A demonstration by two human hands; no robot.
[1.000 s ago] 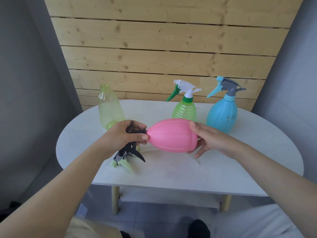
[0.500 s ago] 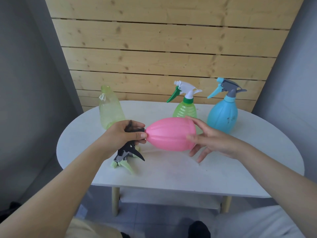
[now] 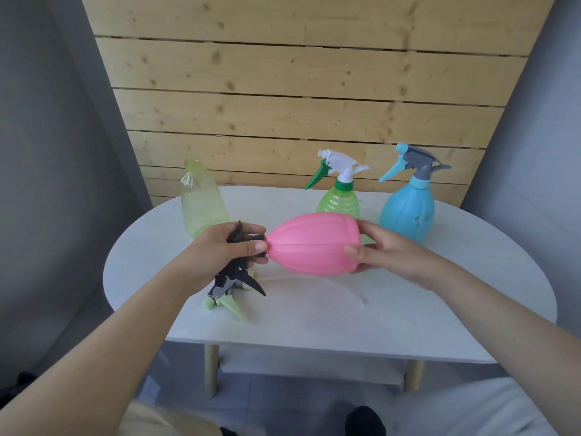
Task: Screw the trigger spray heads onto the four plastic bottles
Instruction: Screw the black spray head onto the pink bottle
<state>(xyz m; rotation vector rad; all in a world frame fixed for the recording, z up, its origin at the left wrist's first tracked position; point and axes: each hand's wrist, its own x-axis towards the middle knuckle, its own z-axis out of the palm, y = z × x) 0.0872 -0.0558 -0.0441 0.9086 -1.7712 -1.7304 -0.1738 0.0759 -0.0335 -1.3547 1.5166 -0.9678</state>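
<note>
Head view: no readable writing or brand on anything. Pink bottle point(image 3: 314, 243) lies held above the white surface point(image 3: 345, 303), long axis horizontal, neck pointing left, base right. Left hand point(image 3: 226, 247) has its fingers clamped on the black trigger head point(image 3: 242, 272) at the neck; right hand point(image 3: 386, 250) fingers grip the base.
</note>
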